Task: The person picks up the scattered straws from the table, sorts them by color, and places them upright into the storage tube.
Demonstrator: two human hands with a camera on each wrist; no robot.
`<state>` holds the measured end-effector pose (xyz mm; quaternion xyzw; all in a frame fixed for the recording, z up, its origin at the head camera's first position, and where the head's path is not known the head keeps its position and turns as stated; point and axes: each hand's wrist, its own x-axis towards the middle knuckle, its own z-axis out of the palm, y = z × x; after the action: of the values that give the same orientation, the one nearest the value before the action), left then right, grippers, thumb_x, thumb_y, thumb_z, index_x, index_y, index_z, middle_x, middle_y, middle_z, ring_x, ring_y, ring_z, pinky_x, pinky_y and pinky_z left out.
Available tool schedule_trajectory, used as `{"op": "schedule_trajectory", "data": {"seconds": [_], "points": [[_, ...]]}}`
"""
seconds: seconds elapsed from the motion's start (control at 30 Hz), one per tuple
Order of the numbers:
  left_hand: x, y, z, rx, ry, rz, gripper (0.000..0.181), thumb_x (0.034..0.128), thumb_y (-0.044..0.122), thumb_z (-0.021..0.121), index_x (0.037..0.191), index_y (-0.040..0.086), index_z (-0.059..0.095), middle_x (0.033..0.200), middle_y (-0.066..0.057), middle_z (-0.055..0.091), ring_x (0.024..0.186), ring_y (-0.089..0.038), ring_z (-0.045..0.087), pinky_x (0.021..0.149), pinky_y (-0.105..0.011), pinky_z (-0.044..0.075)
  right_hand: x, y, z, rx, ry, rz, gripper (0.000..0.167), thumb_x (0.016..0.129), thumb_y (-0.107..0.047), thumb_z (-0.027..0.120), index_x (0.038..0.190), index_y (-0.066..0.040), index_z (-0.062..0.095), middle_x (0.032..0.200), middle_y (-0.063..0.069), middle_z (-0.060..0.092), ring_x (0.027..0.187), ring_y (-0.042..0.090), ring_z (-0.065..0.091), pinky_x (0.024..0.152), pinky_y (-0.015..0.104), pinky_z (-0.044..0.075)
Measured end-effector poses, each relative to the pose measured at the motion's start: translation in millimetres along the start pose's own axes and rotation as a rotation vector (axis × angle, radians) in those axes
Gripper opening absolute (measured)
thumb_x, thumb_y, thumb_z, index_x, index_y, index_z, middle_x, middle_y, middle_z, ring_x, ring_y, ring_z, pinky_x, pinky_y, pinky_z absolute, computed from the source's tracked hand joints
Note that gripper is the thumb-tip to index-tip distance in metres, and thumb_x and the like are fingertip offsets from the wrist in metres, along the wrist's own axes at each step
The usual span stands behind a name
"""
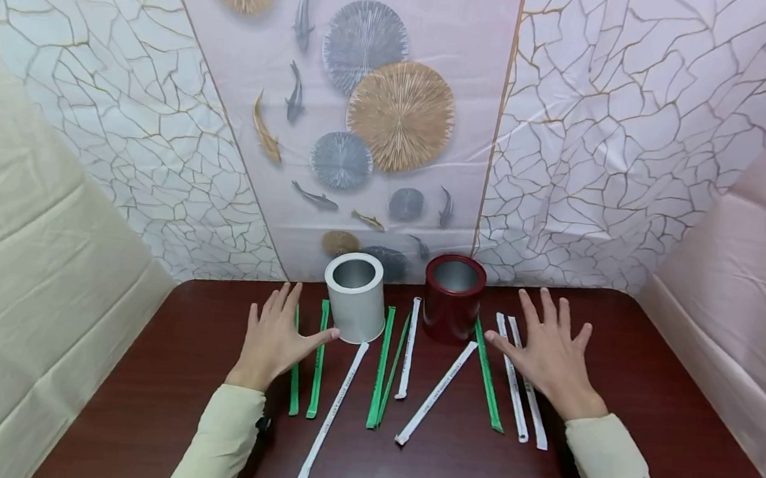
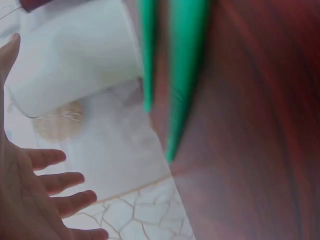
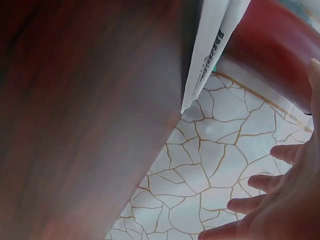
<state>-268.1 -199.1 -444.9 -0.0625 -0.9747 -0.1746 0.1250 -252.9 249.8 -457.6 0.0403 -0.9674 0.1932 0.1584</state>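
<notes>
My left hand (image 1: 272, 347) is spread with straight fingers above the left side of the table, its thumb near the white cylindrical can (image 1: 357, 312). Nothing is in its grasp. A green wrapped straw (image 1: 294, 392) lies partly hidden beneath it, and another green straw (image 1: 319, 364) is close to its thumb. On the other side, my right hand (image 1: 554, 363) is likewise spread and holds nothing. White wrapped straws (image 1: 514, 382) lie beside and partly below it, with a green straw (image 1: 490, 380) just left of them. The dark red can (image 1: 451, 311) stands upright left of this hand.
Between the hands lie more straws: a long white one (image 1: 331, 416), a green pair (image 1: 379, 373), a short-looking white one (image 1: 408, 349) and a slanted white one (image 1: 436, 394). Patterned cloth (image 1: 573, 134) hangs behind the dark wooden table (image 1: 458, 469); plain cloth walls (image 1: 40, 275) flank it.
</notes>
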Motion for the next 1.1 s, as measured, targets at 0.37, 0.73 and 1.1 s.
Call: {"op": "schedule_trajectory", "data": {"seconds": [0.37, 0.73, 1.1], "points": [[14.2, 39.4, -25.7, -0.326, 0.043, 0.050, 0.114, 0.0808, 0.082, 0.071, 0.165, 0.014, 0.036, 0.168, -0.011, 0.037, 0.154, -0.037, 0.035, 0.119, -0.066, 0.033, 4.3, -10, -12, 0.065, -0.031, -0.065, 0.097, 0.099, -0.066, 0.062, 0.168, -0.009, 0.026, 0.170, 0.030, 0.021, 0.155, 0.056, 0.015, 0.109, 0.087, 0.013], [79.0, 53.4, -13.3, -0.380, -0.059, 0.159, 0.097, 0.0843, 0.072, 0.075, 0.160, 0.018, 0.046, 0.164, -0.007, 0.043, 0.151, -0.034, 0.040, 0.117, -0.060, 0.038, -0.2, -14, -3, 0.143, -0.095, -0.045, 0.089, 0.101, -0.056, 0.065, 0.164, -0.002, 0.033, 0.164, 0.033, 0.029, 0.148, 0.056, 0.030, 0.108, 0.079, 0.032], [90.9, 57.3, 11.8, -0.379, -0.060, 0.146, 0.091, 0.0839, 0.073, 0.074, 0.156, 0.020, 0.054, 0.159, -0.008, 0.050, 0.146, -0.036, 0.046, 0.114, -0.060, 0.041, -6.6, 11, -18, 0.224, -0.230, 0.054, 0.069, 0.103, -0.039, 0.068, 0.145, 0.014, 0.050, 0.130, 0.034, 0.062, 0.116, 0.046, 0.063, 0.094, 0.061, 0.052]]}}
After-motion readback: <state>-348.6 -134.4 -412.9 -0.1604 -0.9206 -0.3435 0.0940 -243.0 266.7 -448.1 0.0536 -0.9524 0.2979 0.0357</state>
